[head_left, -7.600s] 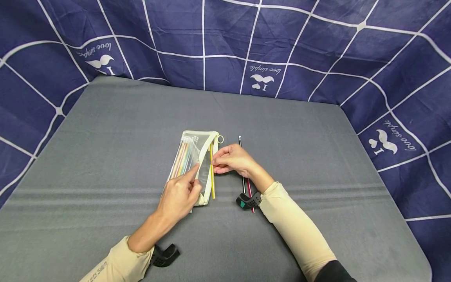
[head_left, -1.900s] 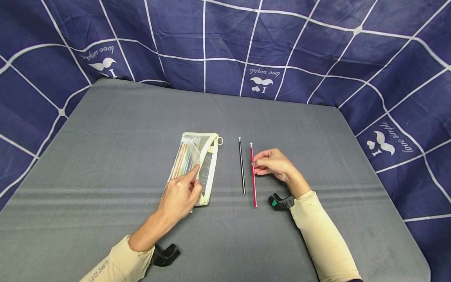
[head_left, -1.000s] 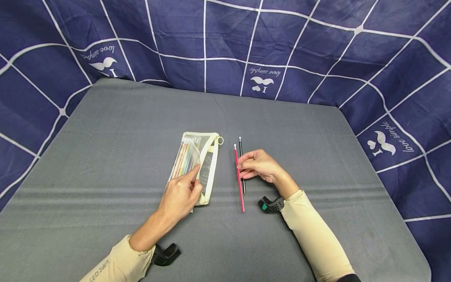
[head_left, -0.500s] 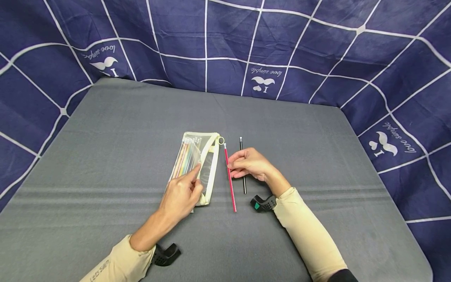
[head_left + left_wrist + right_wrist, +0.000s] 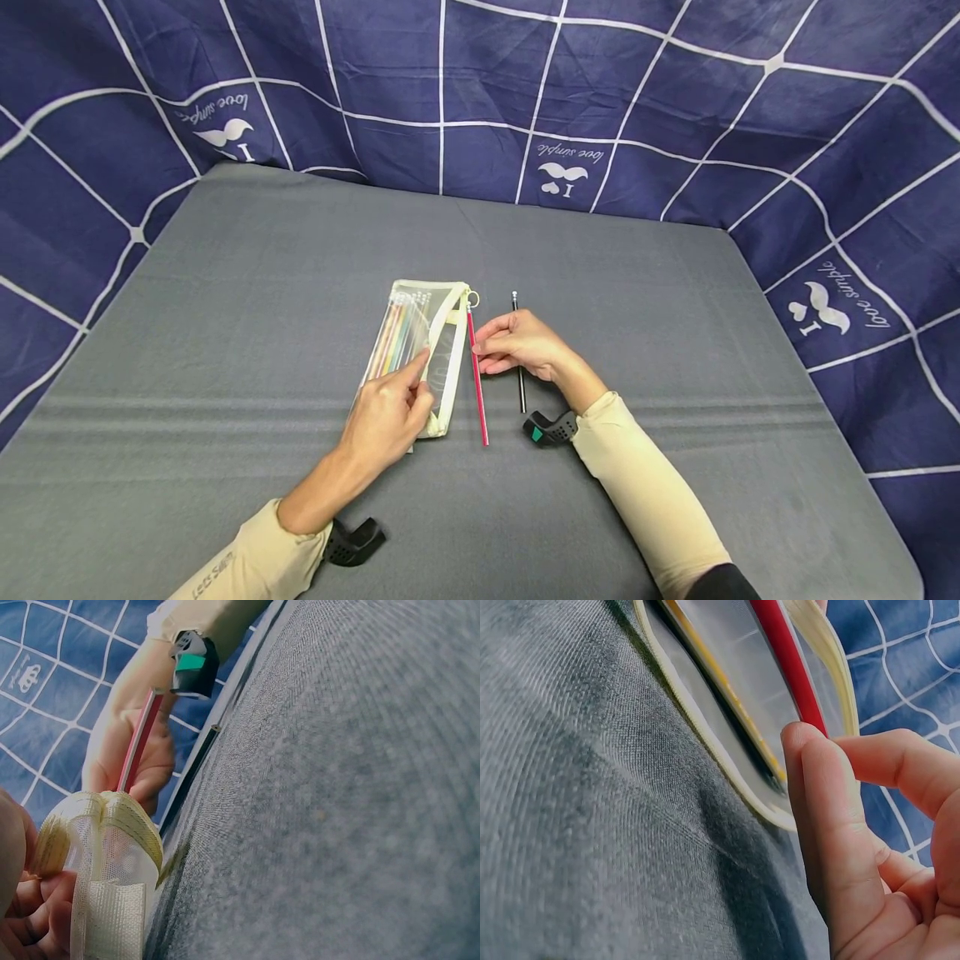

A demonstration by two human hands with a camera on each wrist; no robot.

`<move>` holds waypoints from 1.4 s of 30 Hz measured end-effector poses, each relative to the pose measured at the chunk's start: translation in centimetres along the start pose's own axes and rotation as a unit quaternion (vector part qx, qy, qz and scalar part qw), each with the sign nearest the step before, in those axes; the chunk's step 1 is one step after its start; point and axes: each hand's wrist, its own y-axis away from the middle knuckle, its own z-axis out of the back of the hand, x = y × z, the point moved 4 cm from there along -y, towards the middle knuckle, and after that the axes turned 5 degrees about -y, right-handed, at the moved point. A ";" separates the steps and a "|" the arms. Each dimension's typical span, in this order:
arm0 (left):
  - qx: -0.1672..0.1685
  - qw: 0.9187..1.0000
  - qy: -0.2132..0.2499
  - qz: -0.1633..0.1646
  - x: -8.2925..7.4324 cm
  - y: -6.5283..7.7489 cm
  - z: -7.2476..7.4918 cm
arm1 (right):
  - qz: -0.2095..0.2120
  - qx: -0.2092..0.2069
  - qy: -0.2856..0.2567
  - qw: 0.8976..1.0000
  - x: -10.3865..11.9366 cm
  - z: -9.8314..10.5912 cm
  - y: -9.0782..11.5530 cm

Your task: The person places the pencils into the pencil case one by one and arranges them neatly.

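My right hand (image 5: pixel 521 346) pinches a red pencil (image 5: pixel 480 392) between thumb and fingers at the right edge of a see-through pencil case (image 5: pixel 447 400) with cream trim. In the right wrist view the red pencil (image 5: pixel 784 645) slants across the case's unzipped mouth, and a yellow pencil (image 5: pixel 727 682) and a dark one lie inside. My left hand (image 5: pixel 382 417) holds the mouth's near flap; in the left wrist view its fingers (image 5: pixel 45 907) curl at the zip edge. Several coloured pencils (image 5: pixel 396 329) lie in the left part of the case, partly hidden by that hand.
A black pencil (image 5: pixel 522 396) lies on the grey tabletop (image 5: pixel 637 333), partly under my right hand. A ring pull (image 5: pixel 472 298) sits at the case's far right corner. Blue checked cloth (image 5: pixel 480 83) hangs behind and at both sides.
Earlier my right hand held a yellow pencil at the case. Later it took the red pencil from the right of the black one and carried it left to the case. The left hand stays put.
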 end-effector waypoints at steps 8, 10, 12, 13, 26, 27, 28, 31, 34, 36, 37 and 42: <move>0.002 1.000 0.000 0.005 0.0 0.0 0.1 | 0.002 0.003 -0.003 1.000 0.0 -0.7 -0.6; 0.003 1.000 0.001 0.003 0.0 0.0 0.1 | 0.002 0.003 -0.002 1.000 0.1 -0.8 -0.8; 0.003 1.000 0.001 0.002 0.0 0.0 0.1 | 0.004 0.003 -0.005 1.000 0.2 -1.0 -1.0; 0.003 1.000 0.001 0.001 0.0 0.0 0.1 | 0.006 0.002 -0.007 1.000 0.2 -1.1 -1.1; -0.003 1.000 0.002 -0.008 -0.1 0.0 0.1 | 0.022 -0.024 -0.022 0.999 0.5 -2.0 -2.4; -0.002 1.000 0.002 -0.007 -0.1 0.0 0.1 | 0.021 -0.026 -0.023 0.999 0.6 -2.0 -2.5; -0.001 1.000 0.003 -0.006 -0.1 0.0 0.1 | 0.022 -0.028 -0.023 0.999 0.6 -2.0 -2.5; 0.000 1.000 0.005 0.001 -0.1 0.1 0.0 | 0.024 -0.035 -0.022 0.999 0.6 -2.1 -2.6; 0.001 1.000 0.007 0.009 -0.1 0.1 0.1 | 0.027 -0.038 -0.027 0.999 0.7 -2.2 -2.7; 0.002 1.000 0.007 0.015 -0.2 0.1 0.1 | 0.028 -0.038 -0.034 0.998 0.7 -2.3 -2.8; 0.002 1.000 0.007 0.017 -0.2 0.1 0.1 | 0.030 -0.038 -0.038 0.998 0.7 -2.4 -2.8; 0.002 1.000 0.005 0.021 -0.2 0.1 0.0 | 0.037 -0.037 -0.051 0.997 0.8 -2.8 -2.8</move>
